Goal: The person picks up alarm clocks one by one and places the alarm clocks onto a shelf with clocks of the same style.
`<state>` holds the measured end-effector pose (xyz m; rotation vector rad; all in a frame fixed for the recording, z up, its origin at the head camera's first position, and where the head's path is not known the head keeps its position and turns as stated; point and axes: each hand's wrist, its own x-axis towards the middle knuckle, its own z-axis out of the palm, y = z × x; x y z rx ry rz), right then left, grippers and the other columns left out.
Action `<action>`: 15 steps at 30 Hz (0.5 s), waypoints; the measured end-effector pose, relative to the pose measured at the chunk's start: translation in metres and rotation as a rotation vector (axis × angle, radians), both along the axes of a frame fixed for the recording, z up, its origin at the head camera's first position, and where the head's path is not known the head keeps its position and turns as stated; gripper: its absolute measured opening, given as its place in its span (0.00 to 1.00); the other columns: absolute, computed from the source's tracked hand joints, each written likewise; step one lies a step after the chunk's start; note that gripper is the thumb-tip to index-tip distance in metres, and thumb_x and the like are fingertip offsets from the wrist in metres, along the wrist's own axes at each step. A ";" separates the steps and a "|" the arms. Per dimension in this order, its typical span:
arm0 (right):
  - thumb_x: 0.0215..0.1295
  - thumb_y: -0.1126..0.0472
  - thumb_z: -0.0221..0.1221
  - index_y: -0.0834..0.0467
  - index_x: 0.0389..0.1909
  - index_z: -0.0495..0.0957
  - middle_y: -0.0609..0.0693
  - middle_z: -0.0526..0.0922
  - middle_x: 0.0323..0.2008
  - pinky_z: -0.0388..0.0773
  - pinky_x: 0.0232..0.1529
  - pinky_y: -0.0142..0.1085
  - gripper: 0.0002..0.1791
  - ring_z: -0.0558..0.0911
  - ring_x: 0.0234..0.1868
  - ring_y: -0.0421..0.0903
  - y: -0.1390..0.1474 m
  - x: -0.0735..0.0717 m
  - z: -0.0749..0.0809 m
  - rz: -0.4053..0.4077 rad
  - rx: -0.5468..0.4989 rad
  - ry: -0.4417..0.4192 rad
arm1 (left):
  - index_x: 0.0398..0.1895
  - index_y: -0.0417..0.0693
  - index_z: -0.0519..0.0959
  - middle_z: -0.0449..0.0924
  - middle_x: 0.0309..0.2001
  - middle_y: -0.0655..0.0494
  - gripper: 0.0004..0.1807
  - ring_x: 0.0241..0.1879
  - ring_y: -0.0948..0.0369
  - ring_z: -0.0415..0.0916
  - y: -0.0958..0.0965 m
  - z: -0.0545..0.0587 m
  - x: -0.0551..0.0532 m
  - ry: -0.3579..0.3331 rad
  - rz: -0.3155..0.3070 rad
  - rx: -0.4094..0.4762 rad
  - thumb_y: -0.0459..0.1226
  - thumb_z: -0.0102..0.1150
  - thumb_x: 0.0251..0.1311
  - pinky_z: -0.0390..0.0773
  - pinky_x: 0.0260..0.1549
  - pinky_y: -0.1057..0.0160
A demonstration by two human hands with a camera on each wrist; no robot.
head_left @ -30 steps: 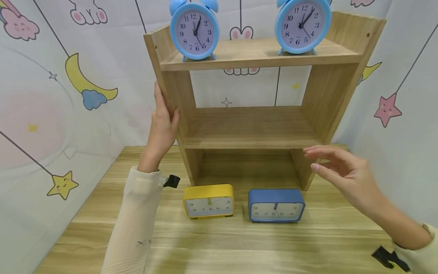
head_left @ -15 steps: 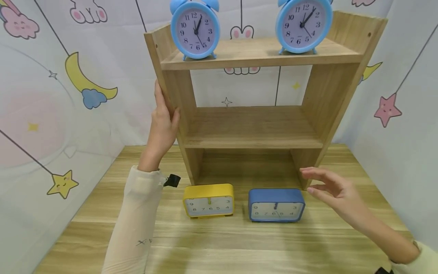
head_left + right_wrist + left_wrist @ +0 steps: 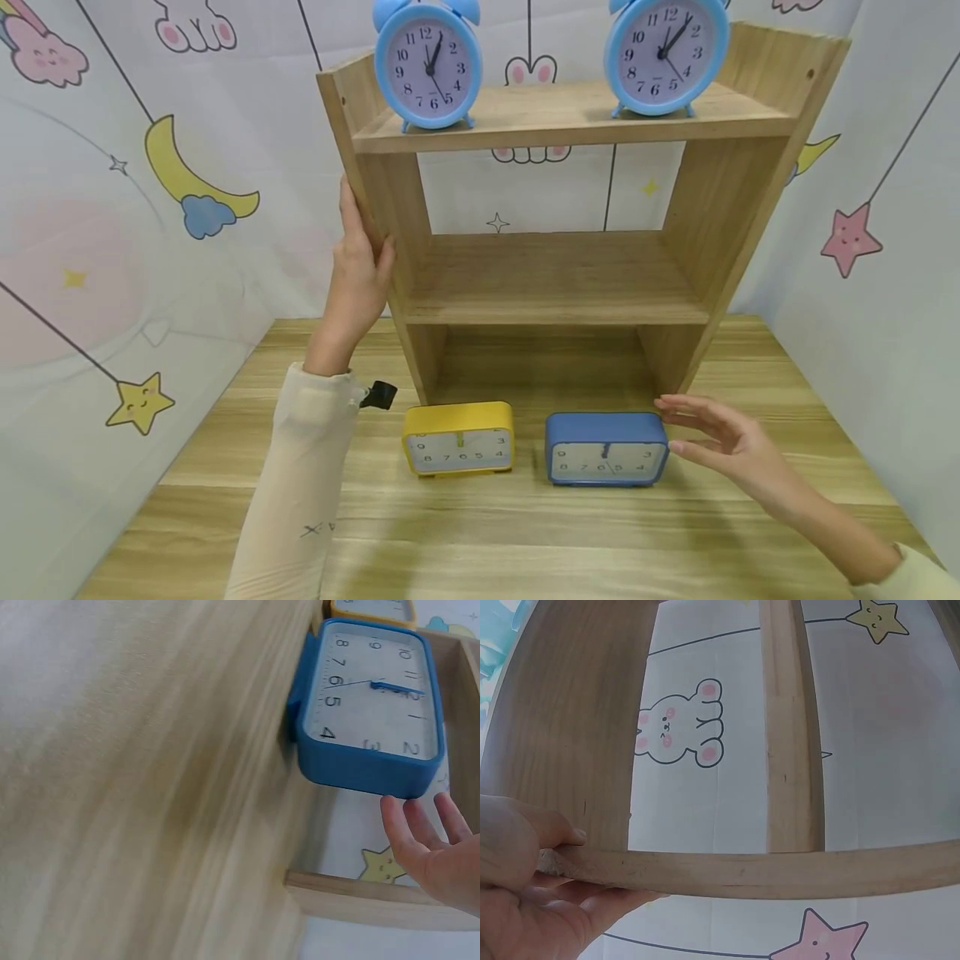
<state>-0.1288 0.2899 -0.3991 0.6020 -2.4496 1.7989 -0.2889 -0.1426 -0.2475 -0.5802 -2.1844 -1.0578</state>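
My left hand (image 3: 356, 271) grips the left side panel of a wooden shelf (image 3: 558, 312), thumb on the inner side and fingers along the outside; the left wrist view shows this hand (image 3: 532, 877) around the panel's edge. On the table in front of the shelf stands a blue rectangular clock (image 3: 606, 427). My right hand (image 3: 731, 446) is at its right end, fingers spread and gently bent, fingertips right by the casing. In the right wrist view the fingers (image 3: 405, 832) lie just off the end of the blue clock (image 3: 367, 769). Left of it stands a yellow rectangular clock (image 3: 459, 417).
Two light blue round alarm clocks, a left one (image 3: 427, 67) and a right one (image 3: 663, 54), stand on the top shelf board. The shelf rests on a wood-grain table (image 3: 480, 542). White cartoon-printed cloth (image 3: 82, 467) surrounds the table on its sides and back.
My right hand has come down and slightly left, from beside the shelf's right panel to the right end of the blue clock. The left hand, shelf and clocks have stayed put.
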 end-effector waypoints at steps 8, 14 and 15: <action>0.66 0.72 0.62 0.64 0.71 0.65 0.44 0.73 0.66 0.78 0.52 0.31 0.32 0.75 0.61 0.37 0.000 -0.003 -0.017 0.008 -0.001 -0.031 | 0.80 0.47 0.32 0.59 0.71 0.32 0.44 0.63 0.42 0.69 0.000 0.001 0.000 0.009 -0.003 -0.009 0.26 0.48 0.72 0.74 0.57 0.45; 0.70 0.67 0.60 0.62 0.74 0.61 0.59 0.64 0.72 0.80 0.50 0.36 0.33 0.74 0.59 0.31 0.001 -0.006 -0.029 0.006 0.024 -0.152 | 0.80 0.47 0.32 0.60 0.70 0.31 0.44 0.62 0.42 0.70 0.000 0.001 0.001 0.005 0.006 -0.008 0.26 0.48 0.71 0.75 0.56 0.45; 0.71 0.67 0.59 0.61 0.75 0.61 0.63 0.61 0.72 0.81 0.50 0.37 0.33 0.74 0.58 0.31 0.001 -0.006 -0.030 0.011 0.019 -0.174 | 0.80 0.47 0.32 0.60 0.70 0.31 0.44 0.62 0.42 0.70 0.000 0.001 0.000 0.003 0.003 -0.006 0.26 0.48 0.72 0.75 0.56 0.45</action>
